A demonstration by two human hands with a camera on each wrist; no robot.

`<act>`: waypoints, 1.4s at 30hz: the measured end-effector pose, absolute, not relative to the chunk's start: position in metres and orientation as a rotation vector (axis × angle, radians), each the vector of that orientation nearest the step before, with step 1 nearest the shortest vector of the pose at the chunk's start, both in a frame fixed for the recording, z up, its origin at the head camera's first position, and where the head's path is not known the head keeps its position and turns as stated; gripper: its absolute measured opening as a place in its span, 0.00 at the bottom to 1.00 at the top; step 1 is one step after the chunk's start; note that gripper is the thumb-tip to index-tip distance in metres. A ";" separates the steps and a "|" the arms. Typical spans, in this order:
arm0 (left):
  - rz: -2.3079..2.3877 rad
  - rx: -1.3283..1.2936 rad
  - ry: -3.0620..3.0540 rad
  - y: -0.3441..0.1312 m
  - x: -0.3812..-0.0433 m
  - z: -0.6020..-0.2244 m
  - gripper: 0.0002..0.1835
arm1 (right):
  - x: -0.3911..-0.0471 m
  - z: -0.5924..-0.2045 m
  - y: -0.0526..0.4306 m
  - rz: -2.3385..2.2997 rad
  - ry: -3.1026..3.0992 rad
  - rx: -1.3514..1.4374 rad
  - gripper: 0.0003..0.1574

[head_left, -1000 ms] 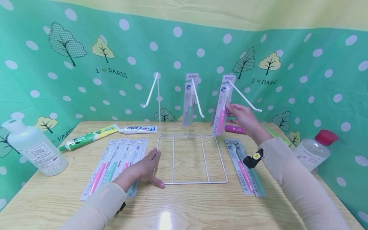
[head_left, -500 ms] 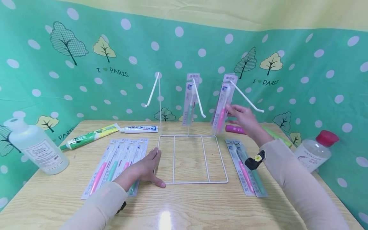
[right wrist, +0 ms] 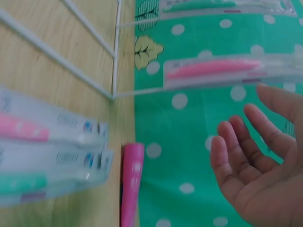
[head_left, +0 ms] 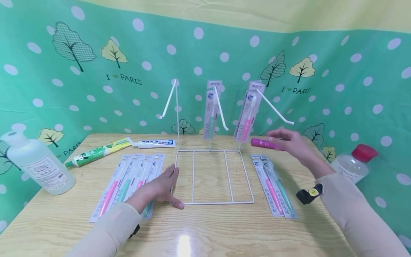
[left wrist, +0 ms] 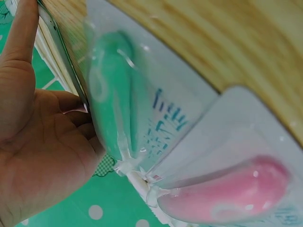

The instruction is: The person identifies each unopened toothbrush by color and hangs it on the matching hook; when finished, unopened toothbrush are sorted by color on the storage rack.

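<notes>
right hand (head_left: 293, 143) has backed off the pink toothbrush pack (head_left: 245, 123) and slid rightward, leaving it up on the right hook (head_left: 273, 106).

so yeah, looks like one hang-up just got finished: pink pack dangles there, with what seems to be another tucked behind it. right grip is loose, fingers apart and a bit bent, nothing in them, near the magenta tube (head_left: 262, 143). left hand (head_left: 164, 187) is spread on the side of the white wire rack (head_left: 213, 203), probably steadying it. my guess, next move calls for grabbing a loose pack off the table (head_left: 231, 232), maybe the pink one (head_left: 273, 192) or green one (head_left: 284, 192) right of the rack, then threading it on a hook. can't tell which.
</notes>
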State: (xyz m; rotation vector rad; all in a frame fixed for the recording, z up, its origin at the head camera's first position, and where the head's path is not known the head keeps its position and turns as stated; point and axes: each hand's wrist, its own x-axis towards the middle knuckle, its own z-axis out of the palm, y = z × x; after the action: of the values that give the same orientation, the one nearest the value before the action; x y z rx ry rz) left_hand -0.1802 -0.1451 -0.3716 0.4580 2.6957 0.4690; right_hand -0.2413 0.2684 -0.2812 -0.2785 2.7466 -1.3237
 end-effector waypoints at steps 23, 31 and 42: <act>0.481 0.469 2.694 -0.146 -0.179 -0.371 0.70 | -0.213 -0.357 0.311 -1.116 2.661 -0.097 0.41; 0.499 0.462 2.696 -0.145 -0.180 -0.372 0.70 | -0.213 -0.374 0.308 -0.923 2.748 -0.022 0.44; 0.474 0.453 2.695 -0.144 -0.180 -0.371 0.70 | -0.215 -0.373 0.327 -0.752 2.801 -0.034 0.45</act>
State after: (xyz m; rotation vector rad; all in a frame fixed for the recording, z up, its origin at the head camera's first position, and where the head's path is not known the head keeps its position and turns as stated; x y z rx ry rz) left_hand -0.1803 -0.1444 -0.3708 0.4525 2.6955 0.4738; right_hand -0.2148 0.3272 -0.3725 -0.0338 2.8010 -0.7519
